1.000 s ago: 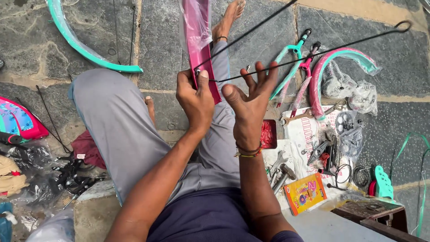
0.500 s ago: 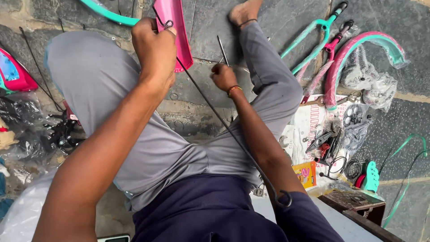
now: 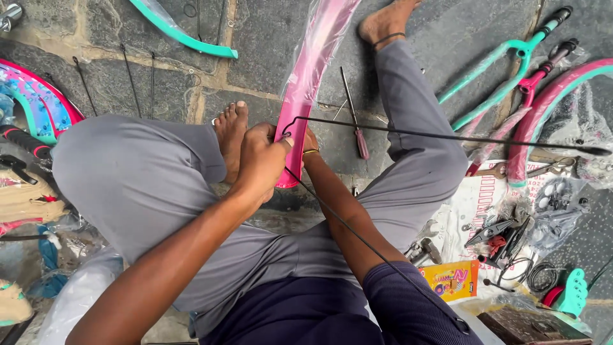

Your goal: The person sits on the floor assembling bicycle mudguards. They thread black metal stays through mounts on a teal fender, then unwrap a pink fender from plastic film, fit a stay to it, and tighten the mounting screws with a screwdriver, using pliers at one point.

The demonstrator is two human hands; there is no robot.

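Mudguard: a long, curved pink mudguard in a clear plastic sleeve, lying on the stone floor between the person's legs, its near end at the hands, its far end running up out of the top of the view.
Wire stay: a thin black wire stay bent into a V, its looped corner at the mudguard's near end; one leg runs right across the knee, the other runs down toward the camera.
Left hand: the left hand comes in from lower left, forearm long and straight, fingers curled, grip closed on the mudguard's near end where the wire loop sits.
Right hand: the right hand is mostly hidden behind the mudguard and the left hand; only the wrist with a thin bangle shows, so its grip cannot be told.
Legs: grey trousers, left knee bent with the bare foot just beside the left hand, right leg stretched out.
Screwdriver: a screwdriver with a pink handle lies on the floor just right of the mudguard.
Right side: teal bicycle frame, pliers and small parts on a printed sheet.
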